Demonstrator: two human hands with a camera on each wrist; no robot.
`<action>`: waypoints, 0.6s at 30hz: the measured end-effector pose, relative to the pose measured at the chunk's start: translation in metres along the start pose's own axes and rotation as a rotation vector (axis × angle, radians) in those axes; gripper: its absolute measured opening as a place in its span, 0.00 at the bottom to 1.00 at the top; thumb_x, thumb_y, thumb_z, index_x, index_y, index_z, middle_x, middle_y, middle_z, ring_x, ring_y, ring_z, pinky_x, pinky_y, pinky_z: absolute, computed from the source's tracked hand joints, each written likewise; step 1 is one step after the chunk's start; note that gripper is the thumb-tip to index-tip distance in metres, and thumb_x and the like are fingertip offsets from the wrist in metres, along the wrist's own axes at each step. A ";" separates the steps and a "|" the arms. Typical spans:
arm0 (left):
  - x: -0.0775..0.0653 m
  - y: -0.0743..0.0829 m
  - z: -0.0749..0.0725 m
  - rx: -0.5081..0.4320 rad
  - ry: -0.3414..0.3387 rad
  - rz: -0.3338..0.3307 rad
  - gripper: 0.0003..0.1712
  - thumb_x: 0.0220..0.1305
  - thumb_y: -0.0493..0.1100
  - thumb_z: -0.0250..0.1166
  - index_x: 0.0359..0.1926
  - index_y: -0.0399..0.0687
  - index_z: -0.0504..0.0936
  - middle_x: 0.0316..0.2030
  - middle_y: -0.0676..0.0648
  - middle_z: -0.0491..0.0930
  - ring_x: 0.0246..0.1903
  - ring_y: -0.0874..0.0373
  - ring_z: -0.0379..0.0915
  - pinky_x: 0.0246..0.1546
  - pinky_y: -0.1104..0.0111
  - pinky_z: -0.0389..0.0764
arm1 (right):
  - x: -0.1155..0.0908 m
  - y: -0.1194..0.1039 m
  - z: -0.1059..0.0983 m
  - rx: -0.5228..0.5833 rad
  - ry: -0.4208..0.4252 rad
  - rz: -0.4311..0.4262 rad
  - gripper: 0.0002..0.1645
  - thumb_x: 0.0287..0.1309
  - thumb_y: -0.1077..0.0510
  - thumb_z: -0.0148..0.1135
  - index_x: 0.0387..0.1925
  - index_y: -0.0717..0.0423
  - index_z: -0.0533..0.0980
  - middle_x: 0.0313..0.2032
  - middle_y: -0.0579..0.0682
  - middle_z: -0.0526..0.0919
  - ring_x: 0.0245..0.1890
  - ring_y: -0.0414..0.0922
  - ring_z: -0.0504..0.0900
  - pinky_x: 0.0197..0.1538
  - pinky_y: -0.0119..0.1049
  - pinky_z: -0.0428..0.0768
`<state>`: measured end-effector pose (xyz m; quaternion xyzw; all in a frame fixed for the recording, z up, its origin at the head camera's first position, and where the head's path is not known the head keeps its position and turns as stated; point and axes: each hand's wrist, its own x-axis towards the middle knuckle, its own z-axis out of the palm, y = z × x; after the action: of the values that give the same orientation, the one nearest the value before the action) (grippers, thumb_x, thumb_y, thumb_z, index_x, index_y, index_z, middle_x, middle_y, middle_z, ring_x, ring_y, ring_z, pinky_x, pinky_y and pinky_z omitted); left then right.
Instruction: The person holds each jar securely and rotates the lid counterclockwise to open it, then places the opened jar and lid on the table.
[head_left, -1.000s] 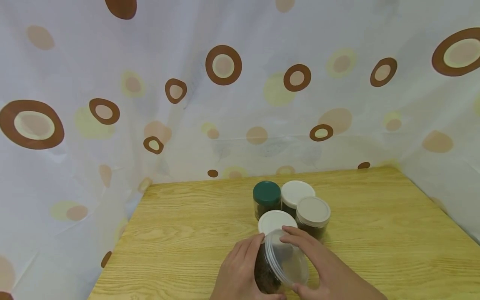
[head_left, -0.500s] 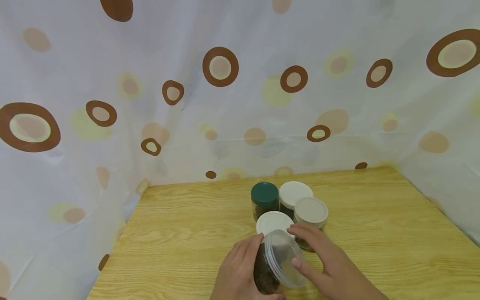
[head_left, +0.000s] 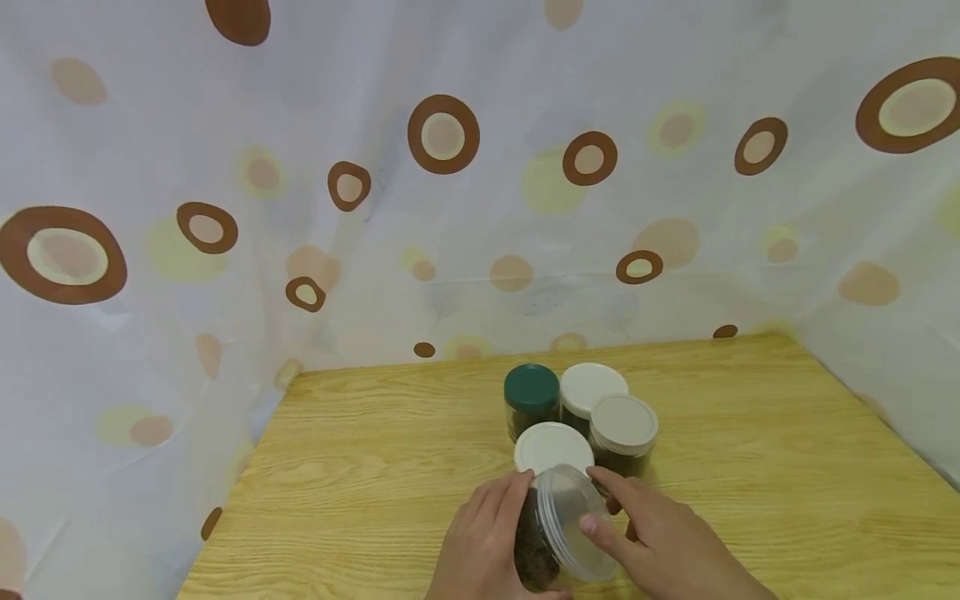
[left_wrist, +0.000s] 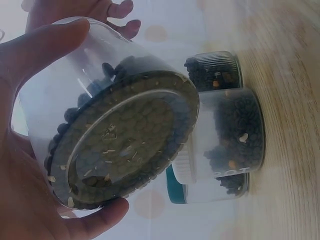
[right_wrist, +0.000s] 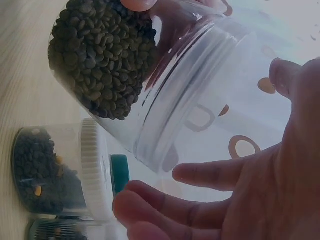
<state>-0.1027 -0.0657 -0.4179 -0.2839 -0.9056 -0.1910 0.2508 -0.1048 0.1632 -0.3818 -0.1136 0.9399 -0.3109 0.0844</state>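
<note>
My left hand (head_left: pixel 483 537) grips a clear jar (head_left: pixel 534 542) part full of small dark brown beans (right_wrist: pixel 102 60), tilted to the right over the table. In the left wrist view, thumb and fingers (left_wrist: pixel 102 217) reach round its wall and the beans lie against its base. A ridged clear lid (head_left: pixel 573 525) covers its mouth. My right hand (head_left: pixel 667 533) is spread around the lid, fingertips right at its rim. In the right wrist view, the right thumb (right_wrist: pixel 285 75) stands apart from the lid and the fingers are loosely bent.
Several lidded jars stand together behind the held jar: a green-lidded jar (head_left: pixel 532 396), a white-lidded jar (head_left: pixel 592 387), an off-white-lidded jar (head_left: pixel 624 425) and a nearer white-lidded jar (head_left: pixel 553 448). They rest on a wood-grain table (head_left: pixel 360 475), backed by a patterned sheet (head_left: pixel 465 208).
My right thumb and fingers have loosened from around the lid. The right fingertips have shifted lower along the rim, while the left hand keeps its grip on the jar.
</note>
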 end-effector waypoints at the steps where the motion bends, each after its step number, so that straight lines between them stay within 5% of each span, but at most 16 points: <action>1: 0.000 0.000 0.000 0.005 0.003 0.000 0.64 0.29 0.73 0.79 0.67 0.48 0.68 0.52 0.49 0.82 0.50 0.57 0.80 0.42 0.62 0.85 | 0.001 -0.001 0.000 -0.002 -0.013 0.013 0.38 0.67 0.35 0.53 0.71 0.48 0.65 0.43 0.43 0.80 0.31 0.33 0.73 0.31 0.32 0.73; 9: 0.000 -0.001 0.001 0.047 0.011 0.007 0.65 0.29 0.76 0.77 0.67 0.47 0.69 0.52 0.49 0.82 0.49 0.57 0.80 0.42 0.62 0.85 | 0.007 -0.009 0.002 0.006 0.020 0.062 0.32 0.70 0.35 0.48 0.67 0.46 0.71 0.43 0.41 0.84 0.40 0.41 0.82 0.40 0.43 0.80; 13: 0.000 -0.002 0.002 0.094 0.042 0.047 0.66 0.26 0.77 0.78 0.66 0.47 0.71 0.53 0.50 0.82 0.49 0.58 0.80 0.42 0.65 0.84 | 0.009 -0.010 0.002 -0.002 -0.023 0.094 0.38 0.67 0.31 0.49 0.68 0.48 0.70 0.43 0.43 0.84 0.39 0.41 0.81 0.39 0.44 0.79; 18: -0.003 -0.002 0.004 0.113 0.033 0.055 0.64 0.30 0.79 0.75 0.65 0.48 0.72 0.53 0.51 0.81 0.49 0.57 0.80 0.40 0.65 0.84 | 0.005 -0.002 0.003 -0.009 -0.092 -0.012 0.50 0.61 0.28 0.56 0.73 0.54 0.61 0.61 0.54 0.77 0.55 0.51 0.81 0.50 0.54 0.81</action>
<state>-0.1036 -0.0666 -0.4232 -0.2910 -0.9024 -0.1372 0.2866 -0.1087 0.1587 -0.3833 -0.1340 0.9357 -0.3015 0.1252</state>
